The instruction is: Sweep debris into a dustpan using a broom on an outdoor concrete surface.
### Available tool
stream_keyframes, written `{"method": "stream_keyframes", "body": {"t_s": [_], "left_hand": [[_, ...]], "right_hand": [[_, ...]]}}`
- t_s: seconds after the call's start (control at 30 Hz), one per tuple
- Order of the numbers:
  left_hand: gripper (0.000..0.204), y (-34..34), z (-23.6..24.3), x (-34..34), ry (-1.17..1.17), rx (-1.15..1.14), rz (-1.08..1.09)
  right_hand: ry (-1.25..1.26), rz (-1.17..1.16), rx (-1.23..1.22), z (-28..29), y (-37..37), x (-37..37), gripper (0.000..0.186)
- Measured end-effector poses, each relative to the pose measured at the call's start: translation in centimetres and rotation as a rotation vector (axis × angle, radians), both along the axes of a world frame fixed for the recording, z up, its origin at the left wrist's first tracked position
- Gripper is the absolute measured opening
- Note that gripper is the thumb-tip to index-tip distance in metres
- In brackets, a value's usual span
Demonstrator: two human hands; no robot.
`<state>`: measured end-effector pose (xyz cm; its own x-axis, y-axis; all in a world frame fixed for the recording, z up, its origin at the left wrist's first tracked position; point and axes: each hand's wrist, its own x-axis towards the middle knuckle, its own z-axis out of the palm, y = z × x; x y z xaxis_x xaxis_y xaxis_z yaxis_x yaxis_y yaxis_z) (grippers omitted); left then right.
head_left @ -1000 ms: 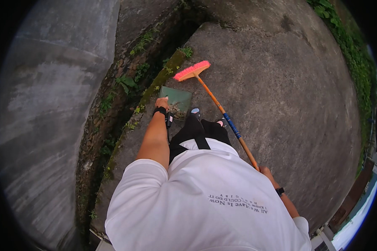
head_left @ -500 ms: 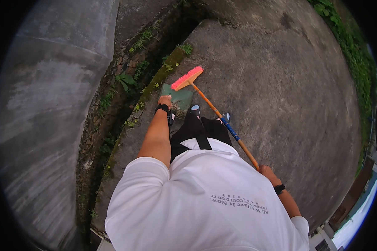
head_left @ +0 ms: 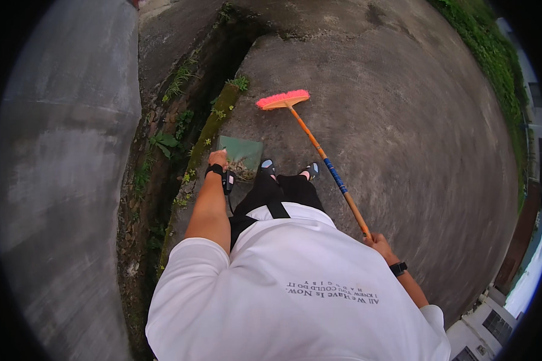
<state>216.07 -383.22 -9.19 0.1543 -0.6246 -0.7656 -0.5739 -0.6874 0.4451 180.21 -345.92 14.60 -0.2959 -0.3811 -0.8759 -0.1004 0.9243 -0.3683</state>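
My right hand (head_left: pixel 378 245) grips the wooden broom pole (head_left: pixel 335 177), wrapped in blue partway along. The pink-bristled broom head (head_left: pixel 283 100) is out ahead over the concrete. My left hand (head_left: pixel 217 158) is closed at the near-left corner of a green dustpan (head_left: pixel 240 150), apparently holding it; the grip itself is hidden. Dry debris (head_left: pixel 242 169) shows at the dustpan. A black device (head_left: pixel 228 182) with a cord hangs by my left wrist. My feet in sandals (head_left: pixel 267 166) stand just right of the dustpan.
A narrow ditch (head_left: pixel 190 114) with plants runs along my left beside a mossy edge (head_left: pixel 214 123). A smooth grey concrete slope (head_left: pixel 60 180) lies beyond it. Concrete ground (head_left: pixel 421 150) extends right toward greenery (head_left: pixel 494 72) and a white building (head_left: pixel 491 325).
The view has shifted slightly. The broom head dropped toward the dustpan half a second ago and now sits farther forward and right, away from it. Both hands keep their holds.
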Motion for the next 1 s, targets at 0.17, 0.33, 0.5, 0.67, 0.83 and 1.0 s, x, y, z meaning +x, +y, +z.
{"method": "stream_keyframes", "body": {"t_s": [0.17, 0.33, 0.5, 0.67, 0.83, 1.0], "left_hand": [[0.023, -0.9, 0.3, -1.4, -0.042, 0.009, -0.103], [0.023, -1.4, -0.8, -2.8, -0.089, 0.014, -0.147], [0.024, -2.7, -3.8, -2.6, -0.198, -0.071, -0.337], [0.025, -3.3, -3.4, -1.6, -0.196, -0.094, -0.515], [0.03, -2.9, -1.9, -3.0, -0.014, 0.021, -0.312], [0.033, -3.0, -2.4, -2.4, -0.035, -0.003, -0.379]], "right_hand": [[-0.002, 0.059, 0.005, -3.7, -3.5, 1.1, 0.018], [0.208, 0.368, 0.09, -1.8, -2.4, 2.4, 0.019], [0.191, 0.499, -0.041, 0.1, 3.2, 3.2, 0.02], [0.129, 0.487, -0.018, 2.4, 4.1, 2.5, 0.019], [0.126, 0.32, 0.016, 3.8, 6.2, 3.7, 0.016], [0.112, 0.127, 0.084, 4.0, 4.4, 4.9, 0.013]]}}
